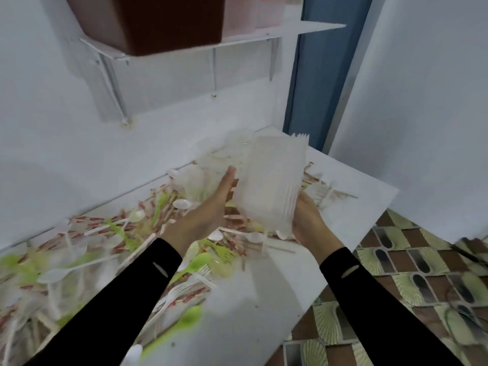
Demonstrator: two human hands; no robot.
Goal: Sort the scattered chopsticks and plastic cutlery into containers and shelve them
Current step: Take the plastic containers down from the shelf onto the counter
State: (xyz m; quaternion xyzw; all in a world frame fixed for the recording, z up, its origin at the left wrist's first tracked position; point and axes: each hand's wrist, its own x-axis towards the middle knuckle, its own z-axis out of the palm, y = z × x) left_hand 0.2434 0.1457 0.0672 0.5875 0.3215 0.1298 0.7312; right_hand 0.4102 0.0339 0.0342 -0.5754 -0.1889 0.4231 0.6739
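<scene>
White surface [264, 299], lower left strewn with red-sleeved chopsticks [87, 220] and green and white plastic cutlery [195, 262]. Centre frame: nested stack of translucent plastic containers [272, 180], cupped underneath by right hand [307, 220], flat left hand [211, 207] pressing its side. Best peeled off singly.

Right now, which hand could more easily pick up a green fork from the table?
Probably the left hand: its straight fingers rest against the side of the stack of containers, and most cutlery lies on its side. The right hand cups the stack from below, seemingly carrying it.
</scene>
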